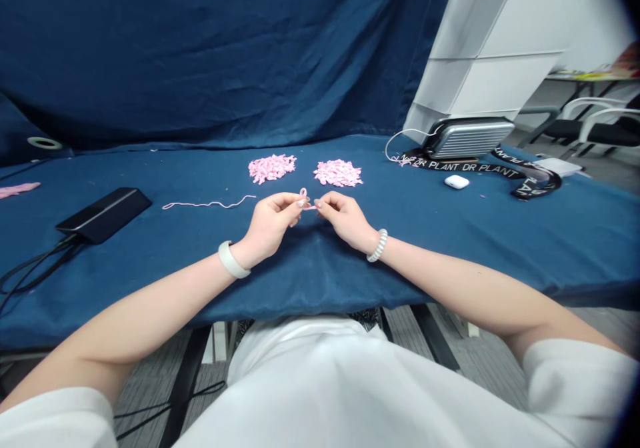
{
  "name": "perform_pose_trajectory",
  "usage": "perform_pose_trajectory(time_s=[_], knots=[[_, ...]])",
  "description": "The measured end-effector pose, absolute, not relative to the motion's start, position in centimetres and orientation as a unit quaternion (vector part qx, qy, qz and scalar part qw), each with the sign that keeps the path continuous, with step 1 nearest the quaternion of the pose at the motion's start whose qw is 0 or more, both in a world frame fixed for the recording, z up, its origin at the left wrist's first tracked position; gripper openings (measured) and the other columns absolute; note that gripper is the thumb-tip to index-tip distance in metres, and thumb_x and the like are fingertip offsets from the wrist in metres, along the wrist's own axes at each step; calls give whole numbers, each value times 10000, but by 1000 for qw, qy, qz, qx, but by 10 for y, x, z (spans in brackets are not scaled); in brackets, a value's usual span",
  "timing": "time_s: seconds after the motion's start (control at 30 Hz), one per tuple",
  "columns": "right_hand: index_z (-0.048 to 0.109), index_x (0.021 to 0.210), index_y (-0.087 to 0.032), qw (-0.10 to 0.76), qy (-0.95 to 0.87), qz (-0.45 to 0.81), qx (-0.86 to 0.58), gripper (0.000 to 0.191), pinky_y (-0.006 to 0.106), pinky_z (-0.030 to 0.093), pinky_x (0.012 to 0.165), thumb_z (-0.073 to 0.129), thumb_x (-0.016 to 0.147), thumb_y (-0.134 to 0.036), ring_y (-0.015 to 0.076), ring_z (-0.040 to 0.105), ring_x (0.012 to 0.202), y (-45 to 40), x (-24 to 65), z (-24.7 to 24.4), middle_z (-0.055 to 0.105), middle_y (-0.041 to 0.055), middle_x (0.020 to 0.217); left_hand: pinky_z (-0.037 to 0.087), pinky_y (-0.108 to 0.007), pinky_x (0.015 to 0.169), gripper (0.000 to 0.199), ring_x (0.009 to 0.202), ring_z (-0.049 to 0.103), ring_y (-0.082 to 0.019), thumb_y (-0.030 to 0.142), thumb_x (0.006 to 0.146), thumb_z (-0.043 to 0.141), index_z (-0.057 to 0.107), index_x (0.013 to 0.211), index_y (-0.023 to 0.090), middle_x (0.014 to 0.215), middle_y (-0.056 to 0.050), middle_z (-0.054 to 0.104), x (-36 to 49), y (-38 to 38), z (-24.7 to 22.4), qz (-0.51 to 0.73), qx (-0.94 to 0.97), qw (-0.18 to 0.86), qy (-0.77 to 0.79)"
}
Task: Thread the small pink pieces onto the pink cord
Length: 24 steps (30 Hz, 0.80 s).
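Note:
A short pink cord (311, 208) is stretched between my two hands, just above the blue-covered table. My left hand (273, 223) pinches one part of it, and a small loop of the cord stands up over those fingertips. The other part sits between the thumb and forefinger of my right hand (345, 220). Beyond my hands lie two heaps of small pink pieces, a left heap (271, 168) and a right heap (338, 173). A thin pink string (210, 204) lies loose on the cloth to the left of my left hand.
At the left is a black box-shaped device (104, 215) with cables. On the right lie a white earbud case (457, 182), a black lettered strap (465, 167) and a silver ribbed case (470, 138). A blue curtain (225, 55) hangs behind the table (400, 268).

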State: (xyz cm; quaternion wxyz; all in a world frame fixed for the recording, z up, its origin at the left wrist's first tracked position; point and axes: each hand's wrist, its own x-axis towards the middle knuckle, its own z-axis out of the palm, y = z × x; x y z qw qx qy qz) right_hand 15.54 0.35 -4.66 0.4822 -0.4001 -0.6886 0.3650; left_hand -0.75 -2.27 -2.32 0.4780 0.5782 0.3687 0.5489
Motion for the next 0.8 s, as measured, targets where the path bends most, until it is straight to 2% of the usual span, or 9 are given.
perform_pose_trajectory(time_s=[0.1, 0.27, 0.6, 0.8], knots=[[549, 682, -160, 503, -699, 329, -388, 276, 268, 376, 656, 563, 800, -409, 118, 472, 654, 3, 156, -46, 539, 10, 691, 334, -176, 461, 203, 505, 393, -32, 305, 662, 741, 679, 736, 126, 651, -4, 572, -6, -20, -24, 506, 520, 596, 344], [570, 658, -175, 525, -731, 252, -356, 234, 286, 396, 690, 557, 826, -338, 136, 501, 707, 1, 157, -44, 555, 26, 723, 303, -139, 435, 199, 516, 380, -13, 250, 645, 757, 687, 774, 116, 694, 2, 530, -7, -19, -24, 435, 469, 672, 372], [593, 650, -167, 526, -763, 199, -317, 167, 284, 428, 695, 579, 810, -211, 129, 525, 707, -6, 157, -41, 556, 25, 722, 307, -138, 445, 168, 503, 375, -14, 229, 651, 748, 659, 722, 106, 633, 22, 481, -11, -19, -26, 353, 464, 717, 381], [635, 661, -159, 504, -788, 205, -287, 132, 265, 431, 691, 593, 784, -140, 117, 536, 710, -5, 158, -43, 566, 18, 720, 369, -161, 502, 192, 532, 418, -25, 253, 641, 759, 651, 701, 107, 657, 13, 517, -15, -15, -29, 299, 515, 699, 396]])
